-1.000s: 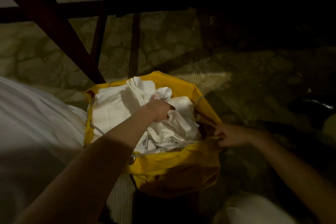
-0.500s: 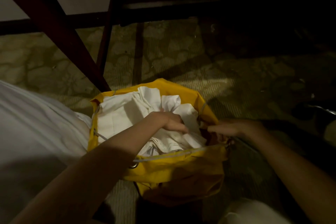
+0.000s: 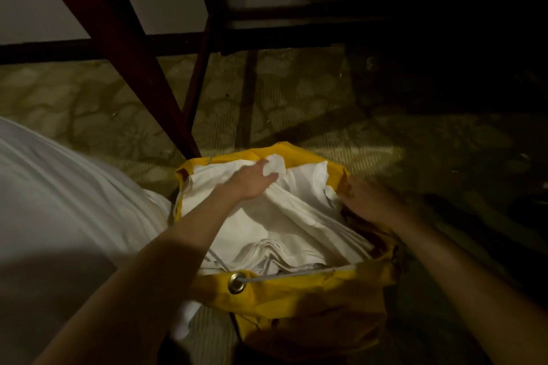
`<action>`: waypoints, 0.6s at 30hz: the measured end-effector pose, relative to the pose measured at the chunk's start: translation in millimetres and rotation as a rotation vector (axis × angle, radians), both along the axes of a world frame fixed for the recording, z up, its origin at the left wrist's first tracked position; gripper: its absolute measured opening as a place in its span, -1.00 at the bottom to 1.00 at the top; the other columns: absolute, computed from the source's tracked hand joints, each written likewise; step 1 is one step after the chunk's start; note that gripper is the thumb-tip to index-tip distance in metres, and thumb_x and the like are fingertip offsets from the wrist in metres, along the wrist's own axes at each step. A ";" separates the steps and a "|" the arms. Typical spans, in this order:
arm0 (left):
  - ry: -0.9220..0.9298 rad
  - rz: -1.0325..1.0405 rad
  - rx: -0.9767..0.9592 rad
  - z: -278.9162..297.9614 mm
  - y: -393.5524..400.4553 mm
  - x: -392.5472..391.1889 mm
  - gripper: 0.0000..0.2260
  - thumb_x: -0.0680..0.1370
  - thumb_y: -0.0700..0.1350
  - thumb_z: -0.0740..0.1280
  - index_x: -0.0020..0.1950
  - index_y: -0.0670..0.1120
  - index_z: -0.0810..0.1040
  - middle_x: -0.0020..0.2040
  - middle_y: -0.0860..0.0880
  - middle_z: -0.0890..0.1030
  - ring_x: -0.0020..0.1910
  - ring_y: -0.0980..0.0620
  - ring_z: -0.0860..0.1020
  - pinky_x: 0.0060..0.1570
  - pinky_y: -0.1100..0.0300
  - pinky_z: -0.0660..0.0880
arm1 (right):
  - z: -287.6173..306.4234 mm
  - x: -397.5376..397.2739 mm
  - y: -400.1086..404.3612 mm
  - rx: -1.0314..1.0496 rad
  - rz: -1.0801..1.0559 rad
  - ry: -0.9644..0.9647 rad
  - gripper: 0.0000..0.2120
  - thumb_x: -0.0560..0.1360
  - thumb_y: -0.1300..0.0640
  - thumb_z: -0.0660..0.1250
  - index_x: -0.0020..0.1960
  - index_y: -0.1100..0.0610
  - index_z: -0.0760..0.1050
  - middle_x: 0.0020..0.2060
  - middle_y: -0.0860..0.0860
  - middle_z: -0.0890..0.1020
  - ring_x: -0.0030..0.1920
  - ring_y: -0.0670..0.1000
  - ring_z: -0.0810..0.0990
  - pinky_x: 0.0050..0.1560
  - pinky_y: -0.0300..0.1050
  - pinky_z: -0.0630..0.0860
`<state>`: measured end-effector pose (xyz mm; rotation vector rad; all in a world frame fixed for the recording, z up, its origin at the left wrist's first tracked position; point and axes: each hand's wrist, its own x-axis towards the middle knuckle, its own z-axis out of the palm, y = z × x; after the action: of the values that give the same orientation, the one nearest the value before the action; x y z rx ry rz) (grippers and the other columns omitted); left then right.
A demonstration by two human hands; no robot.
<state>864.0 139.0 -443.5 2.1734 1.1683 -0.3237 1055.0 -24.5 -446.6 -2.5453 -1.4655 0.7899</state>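
Note:
A yellow drawstring bag [image 3: 296,296] stands open on the carpet, with a metal eyelet [image 3: 236,283] and a white cord along its near rim. It is stuffed with white folded cloths [image 3: 275,225]. My left hand [image 3: 250,182] reaches across to the bag's far side and pinches a bunched piece of the white cloth there. My right hand [image 3: 366,201] is in shadow at the bag's right rim, fingers curled over the edge beside the cloths.
Dark wooden furniture legs [image 3: 127,47] slant down to the floor just behind the bag. A large white sheet [image 3: 59,201] fills the left side. Patterned carpet [image 3: 341,133] lies around the bag. The right side is very dark.
My left hand moved from the middle of the cloths to the bag's far side. My right hand shifted along the right rim, away from me. The view came closer to the bag.

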 end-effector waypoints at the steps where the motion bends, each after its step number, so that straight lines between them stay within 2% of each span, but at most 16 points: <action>1: 0.022 -0.031 -0.054 -7.3 -4.8 -5.0 -0.41 0.62 0.15 0.14 0.58 -0.02 0.05 0.52 -0.16 0.23 0.47 -0.17 0.26 0.38 0.10 0.19 | 5.1 -9.6 13.5 0.086 -0.009 0.081 -0.55 0.57 -0.10 0.24 0.33 0.16 0.39 0.29 0.16 0.48 0.29 0.19 0.45 0.19 -0.03 0.41; 2: 0.072 -0.088 -0.099 -14.4 -8.3 -9.9 -0.41 0.62 0.17 0.12 0.58 -0.02 0.05 0.52 -0.16 0.24 0.45 -0.17 0.29 0.37 0.10 0.21 | 8.4 -19.5 27.3 0.151 0.002 0.162 -0.44 0.52 -0.16 0.28 0.41 0.11 0.31 0.35 0.13 0.42 0.34 0.18 0.41 0.26 0.00 0.39; 3: 0.152 -0.159 -0.148 -20.3 -9.8 -14.9 -0.42 0.61 0.19 0.12 0.56 -0.03 0.13 0.49 -0.15 0.31 0.40 -0.16 0.34 0.34 0.09 0.25 | 12.7 -29.6 41.4 0.186 0.033 0.213 -0.36 0.48 -0.20 0.33 0.44 0.06 0.26 0.40 0.09 0.36 0.38 0.17 0.36 0.31 0.02 0.36; 5: 0.281 -0.260 -0.207 -27.0 -7.2 -23.8 -0.52 0.61 0.18 0.15 0.42 -0.07 0.39 0.37 -0.14 0.46 0.27 -0.13 0.45 0.25 0.07 0.36 | 10.4 -47.2 67.4 0.172 0.147 0.233 -0.22 0.40 -0.21 0.41 0.50 -0.01 0.18 0.50 0.07 0.20 0.46 0.16 0.25 0.37 0.03 0.30; 6: 0.283 -0.273 -0.196 -27.9 -3.6 -27.3 -0.59 0.61 0.13 0.19 0.33 -0.08 0.49 0.30 -0.14 0.52 0.21 -0.12 0.49 0.19 0.07 0.39 | 5.0 -53.8 77.3 0.126 0.198 0.241 -0.16 0.37 -0.21 0.44 0.52 -0.04 0.13 0.53 0.07 0.10 0.50 0.16 0.16 0.41 0.05 0.25; 8: 0.173 -0.235 -0.055 -24.6 5.0 -30.5 -0.78 0.59 0.01 0.25 0.14 -0.04 0.59 0.19 -0.15 0.59 0.14 -0.11 0.53 0.11 0.09 0.42 | -10.2 -64.5 89.6 -0.023 0.261 0.240 -0.07 0.34 -0.21 0.47 0.54 -0.09 0.04 0.56 0.07 -0.06 0.53 0.19 0.07 0.44 0.11 0.21; 9: 0.102 -0.195 0.069 -22.4 10.9 -31.1 -0.82 0.57 -0.05 0.26 0.12 -0.01 0.60 0.20 -0.14 0.59 0.16 -0.10 0.53 0.13 0.08 0.43 | -19.0 -69.1 90.9 -0.102 0.278 0.228 -0.09 0.36 -0.20 0.44 0.54 -0.10 0.00 0.56 0.06 -0.08 0.52 0.20 0.07 0.45 0.14 0.19; 11: 0.027 -0.122 0.350 -16.3 24.0 -31.3 -0.70 0.54 -0.10 0.30 0.27 -0.01 0.54 0.30 -0.10 0.52 0.28 -0.09 0.45 0.26 0.06 0.38 | -35.4 -78.0 85.2 -0.218 0.304 0.177 -0.20 0.45 -0.19 0.33 0.54 -0.17 -0.04 0.56 0.02 -0.10 0.53 0.20 0.03 0.45 0.33 0.05; 13: 0.122 -0.083 0.517 -13.0 37.1 -32.3 -0.57 0.52 -0.07 0.32 0.40 -0.01 0.40 0.37 -0.09 0.42 0.37 -0.10 0.35 0.32 0.01 0.30 | -39.1 -82.8 78.8 -0.286 0.346 0.132 -0.36 0.54 -0.11 0.22 0.51 -0.25 -0.02 0.56 -0.06 -0.13 0.54 0.20 -0.02 0.35 0.50 -0.12; 15: 0.245 -0.059 0.445 -12.8 47.2 -35.4 -0.50 0.53 -0.04 0.33 0.45 -0.06 0.32 0.38 -0.12 0.41 0.37 -0.14 0.37 0.28 -0.02 0.34 | -37.2 -84.3 77.5 -0.314 0.379 0.133 -0.44 0.57 -0.03 0.20 0.50 -0.25 0.08 0.56 -0.09 -0.11 0.54 0.18 -0.01 0.27 0.58 -0.20; 18: 0.285 -0.056 0.232 -19.0 51.1 -41.3 -0.52 0.55 -0.06 0.32 0.45 -0.10 0.33 0.39 -0.15 0.41 0.36 -0.17 0.39 0.29 -0.01 0.37 | -34.9 -81.7 80.3 -0.338 0.384 0.144 -0.56 0.58 -0.08 0.16 0.45 -0.21 0.25 0.55 -0.11 0.05 0.51 0.16 0.11 0.26 0.57 -0.22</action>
<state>822.6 190.0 -462.6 2.4224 1.3577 -0.5621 973.4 55.7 -481.6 -2.3783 -1.9429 1.3482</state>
